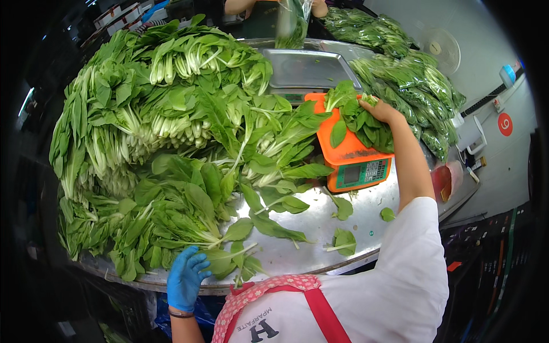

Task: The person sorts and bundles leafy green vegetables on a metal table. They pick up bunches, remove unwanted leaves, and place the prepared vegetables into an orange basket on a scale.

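Observation:
My right hand, bare, reaches over the orange digital scale and grips a bunch of leafy greens lying on its pan. Whether the bunch's full weight rests on the pan cannot be told. My left hand, in a blue glove, is at the table's near edge with fingers apart and slightly curled, holding nothing. Just beyond it lie loose leafy greens, spread over the metal table. A large heap of leafy greens with pale stems covers the left side.
Behind the orange scale stands a second scale with a steel pan. Bagged greens are piled at the right. Across the table, another person's hands hold a clear bag of greens. A white fan stands by the wall.

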Available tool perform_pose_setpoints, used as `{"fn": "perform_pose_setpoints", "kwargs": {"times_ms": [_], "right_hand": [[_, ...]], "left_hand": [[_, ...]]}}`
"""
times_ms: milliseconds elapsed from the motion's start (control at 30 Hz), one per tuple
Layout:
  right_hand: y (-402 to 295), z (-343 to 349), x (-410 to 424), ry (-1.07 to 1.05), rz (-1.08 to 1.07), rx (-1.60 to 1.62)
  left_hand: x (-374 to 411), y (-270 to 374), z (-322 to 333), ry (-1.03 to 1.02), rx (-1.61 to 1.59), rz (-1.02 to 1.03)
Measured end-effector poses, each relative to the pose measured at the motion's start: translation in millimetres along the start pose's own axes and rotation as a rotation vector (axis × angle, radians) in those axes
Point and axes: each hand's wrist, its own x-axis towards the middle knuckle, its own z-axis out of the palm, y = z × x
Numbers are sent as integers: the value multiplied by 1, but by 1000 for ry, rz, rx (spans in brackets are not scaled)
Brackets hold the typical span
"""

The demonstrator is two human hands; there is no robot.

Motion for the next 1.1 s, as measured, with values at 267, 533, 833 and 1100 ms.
{"fn": "perform_pose_setpoints", "kwargs": {"times_ms": [267, 533, 833, 1100], "right_hand": [[-93, 23, -13, 594, -640, -609], [-87, 37, -11, 771, -718, -512], [-90, -26, -73, 886, -561, -130], [-109, 15, -134, 735, -672, 88]], "left_hand": [[0, -9, -24, 105, -255, 39], [-18, -12, -34, 170, -242, 116], [-40, -24, -44, 213, -268, 238], [-43, -37, -30, 226, 81, 190]]}}
